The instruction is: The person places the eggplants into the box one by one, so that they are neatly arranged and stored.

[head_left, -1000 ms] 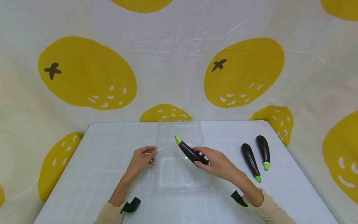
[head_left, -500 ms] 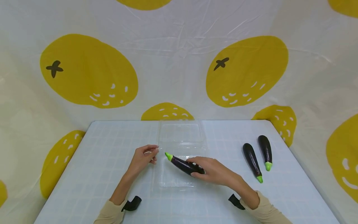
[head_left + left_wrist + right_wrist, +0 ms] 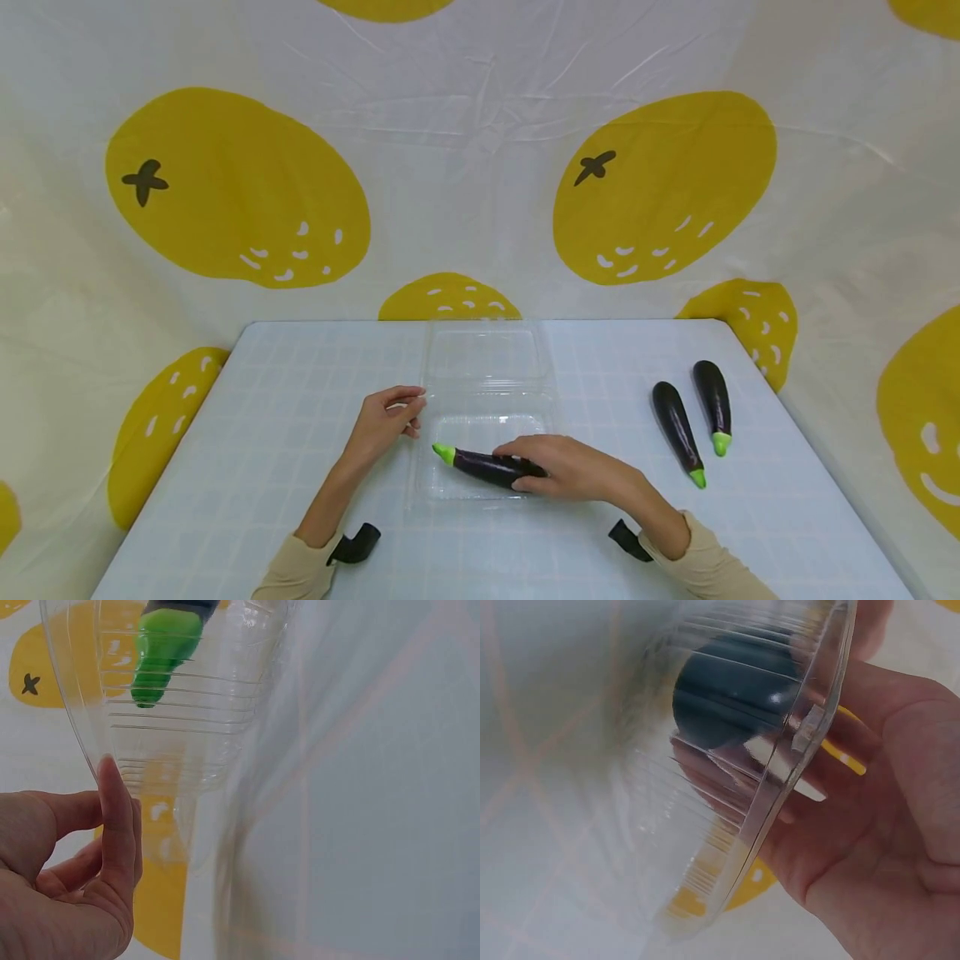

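My right hand (image 3: 566,467) grips a dark purple eggplant (image 3: 480,468) by its thick end, fingers and thumb around it. It lies nearly level low inside the front half of a clear plastic clamshell container (image 3: 480,404), green stem pointing left. In the left wrist view the green stem (image 3: 161,656) shows through the clear wall; in the right wrist view the eggplant's round end (image 3: 735,690) does. My left hand (image 3: 382,423) is at the container's left rim, its loosely bent fingers right at the edge and nothing else in it.
Two more eggplants, one nearer (image 3: 675,429) and one farther (image 3: 712,404), lie on the right of the white table (image 3: 300,367). The container's lid (image 3: 483,352) lies folded back towards the rear edge. A fruit-print curtain (image 3: 457,167) stands behind.
My right hand has brought the eggplant down and towards me into the container's front half, turning it from slanted to nearly level. The left hand has stayed at the rim.
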### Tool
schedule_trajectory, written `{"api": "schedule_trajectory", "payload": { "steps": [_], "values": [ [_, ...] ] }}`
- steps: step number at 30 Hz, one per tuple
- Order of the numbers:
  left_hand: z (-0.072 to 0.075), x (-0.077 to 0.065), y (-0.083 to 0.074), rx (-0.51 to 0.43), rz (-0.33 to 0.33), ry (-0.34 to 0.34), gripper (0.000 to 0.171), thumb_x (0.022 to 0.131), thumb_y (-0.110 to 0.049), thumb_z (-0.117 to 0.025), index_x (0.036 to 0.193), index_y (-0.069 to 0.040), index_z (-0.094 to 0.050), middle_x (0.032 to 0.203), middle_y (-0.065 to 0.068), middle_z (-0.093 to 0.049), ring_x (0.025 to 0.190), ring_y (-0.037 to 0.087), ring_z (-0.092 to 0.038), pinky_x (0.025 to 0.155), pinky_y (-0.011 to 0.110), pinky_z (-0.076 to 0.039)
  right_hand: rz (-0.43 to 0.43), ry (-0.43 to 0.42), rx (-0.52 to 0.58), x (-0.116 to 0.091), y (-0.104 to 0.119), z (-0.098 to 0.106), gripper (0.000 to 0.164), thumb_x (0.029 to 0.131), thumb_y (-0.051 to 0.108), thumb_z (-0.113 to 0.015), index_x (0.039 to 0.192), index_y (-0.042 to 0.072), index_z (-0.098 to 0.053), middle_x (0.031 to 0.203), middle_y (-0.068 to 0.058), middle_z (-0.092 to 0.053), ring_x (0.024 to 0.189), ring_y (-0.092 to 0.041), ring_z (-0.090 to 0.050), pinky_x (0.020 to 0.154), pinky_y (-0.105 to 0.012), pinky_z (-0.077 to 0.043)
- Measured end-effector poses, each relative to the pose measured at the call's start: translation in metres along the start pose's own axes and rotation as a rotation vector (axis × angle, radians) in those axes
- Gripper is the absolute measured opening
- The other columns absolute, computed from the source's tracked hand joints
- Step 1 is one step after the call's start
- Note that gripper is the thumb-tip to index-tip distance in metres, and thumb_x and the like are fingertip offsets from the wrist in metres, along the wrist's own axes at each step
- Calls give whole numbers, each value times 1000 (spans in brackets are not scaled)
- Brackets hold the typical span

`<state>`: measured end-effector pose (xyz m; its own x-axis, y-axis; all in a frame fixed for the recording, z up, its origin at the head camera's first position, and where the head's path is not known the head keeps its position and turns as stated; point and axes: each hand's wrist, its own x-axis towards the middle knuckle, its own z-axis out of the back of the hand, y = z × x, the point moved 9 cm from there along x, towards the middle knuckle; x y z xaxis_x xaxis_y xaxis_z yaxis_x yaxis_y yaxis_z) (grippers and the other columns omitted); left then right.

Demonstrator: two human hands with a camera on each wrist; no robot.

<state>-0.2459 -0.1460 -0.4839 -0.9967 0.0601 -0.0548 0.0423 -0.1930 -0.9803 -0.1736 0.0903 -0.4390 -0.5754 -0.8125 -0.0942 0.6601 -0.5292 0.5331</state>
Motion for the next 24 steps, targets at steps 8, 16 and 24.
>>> {"api": "schedule_trajectory", "payload": {
  "steps": [8, 16, 24],
  "values": [
    [0, 1, 2, 12, 17, -6, 29, 99, -11, -70, 125, 3, -69, 106, 25, -68, 65, 19, -64, 63, 25, -60, 26, 65, 21, 0, -1, -6, 41, 104, 20, -64, 142, 6, -59, 138, -5, -64, 124, -16, -60, 104, -33, -51],
    [0, 1, 0, 3, -10, -7, 29, 99, -8, -70, 123, 6, -68, 105, 26, -68, 63, 17, -63, 61, 25, -59, 19, 128, 48, 4, -4, -7, 40, 105, 18, -62, 143, 7, -59, 137, -2, -64, 123, -14, -60, 105, -34, -50],
    [-3, -2, -8, -2, 5, 4, 31, 100, -9, -68, 126, 9, -66, 107, 29, -66, 65, 19, -63, 62, 23, -58, -12, 129, 106, 8, -11, -9, 43, 107, 31, -58, 142, 7, -60, 135, -1, -65, 116, -12, -60, 101, -32, -50]
  ]
}}
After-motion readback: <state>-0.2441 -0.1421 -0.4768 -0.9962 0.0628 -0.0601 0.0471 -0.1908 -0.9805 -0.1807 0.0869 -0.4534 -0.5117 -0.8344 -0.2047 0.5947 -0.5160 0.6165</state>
